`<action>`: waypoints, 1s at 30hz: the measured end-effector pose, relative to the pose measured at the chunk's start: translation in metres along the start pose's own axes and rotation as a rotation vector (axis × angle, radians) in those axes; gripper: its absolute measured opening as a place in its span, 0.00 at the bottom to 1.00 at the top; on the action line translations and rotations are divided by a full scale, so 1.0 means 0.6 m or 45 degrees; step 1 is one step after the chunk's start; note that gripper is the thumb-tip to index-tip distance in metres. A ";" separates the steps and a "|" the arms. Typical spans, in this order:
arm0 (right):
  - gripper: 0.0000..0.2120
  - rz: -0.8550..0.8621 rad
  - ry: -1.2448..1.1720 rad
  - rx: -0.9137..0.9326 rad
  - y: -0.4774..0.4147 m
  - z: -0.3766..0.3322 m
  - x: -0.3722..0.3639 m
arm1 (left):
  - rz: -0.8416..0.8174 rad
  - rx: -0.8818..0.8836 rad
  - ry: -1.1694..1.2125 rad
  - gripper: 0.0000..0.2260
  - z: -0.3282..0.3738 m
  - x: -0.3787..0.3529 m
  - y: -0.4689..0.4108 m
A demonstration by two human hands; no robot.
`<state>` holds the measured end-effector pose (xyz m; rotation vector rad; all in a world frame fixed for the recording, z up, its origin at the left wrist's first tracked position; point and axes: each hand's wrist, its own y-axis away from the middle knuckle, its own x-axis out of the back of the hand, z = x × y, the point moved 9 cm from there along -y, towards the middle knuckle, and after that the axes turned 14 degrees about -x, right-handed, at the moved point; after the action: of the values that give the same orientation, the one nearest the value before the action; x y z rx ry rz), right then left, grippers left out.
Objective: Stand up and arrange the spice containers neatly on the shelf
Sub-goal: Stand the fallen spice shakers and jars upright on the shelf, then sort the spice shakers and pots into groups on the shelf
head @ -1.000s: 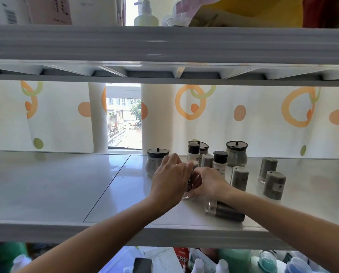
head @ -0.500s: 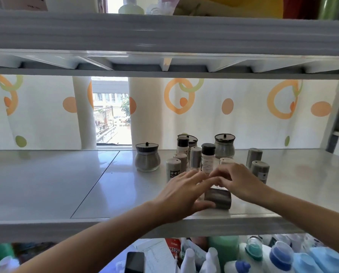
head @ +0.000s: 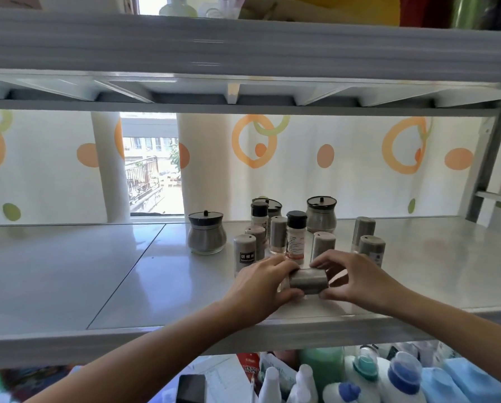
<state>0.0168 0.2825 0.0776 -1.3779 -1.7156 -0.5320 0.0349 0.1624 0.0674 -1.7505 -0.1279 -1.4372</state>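
Note:
A grey metal spice shaker lies on its side near the front of the white shelf. My left hand grips its left end and my right hand grips its right end. Behind them stand several upright grey shakers, among them a labelled shaker. A black-capped bottle stands in the middle of the group. A round black-lidded jar stands to the left and another jar at the back right.
An upper shelf hangs low overhead. A metal upright bounds the right end. Behind is a curtain with orange rings and a window gap. Below the shelf edge stand several plastic bottles and a phone.
Both hands left the upright shaker they held further back and came forward onto the lying shaker, closing on its two ends. The view shifted slightly to the right.

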 end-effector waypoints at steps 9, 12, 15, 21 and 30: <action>0.18 0.152 -0.138 0.100 -0.020 -0.050 0.024 | 0.112 0.198 0.216 0.18 -0.030 0.003 0.014; 0.18 0.191 -0.111 0.122 -0.027 -0.069 0.023 | 0.107 0.278 0.289 0.16 -0.038 -0.006 0.020; 0.17 0.206 -0.031 0.169 -0.034 -0.087 0.019 | 0.106 0.332 0.353 0.13 -0.045 -0.012 0.022; 0.16 0.161 0.284 0.193 -0.049 -0.107 0.006 | 0.142 0.355 0.380 0.11 -0.050 -0.013 0.022; 0.13 0.149 0.277 0.166 -0.069 -0.146 0.046 | 0.952 -0.043 0.065 0.11 -0.011 0.146 0.101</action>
<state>0.0076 0.2195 0.1554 -1.2694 -1.4599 -0.4773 0.0930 0.0833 0.1093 -1.5390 0.5299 -0.9257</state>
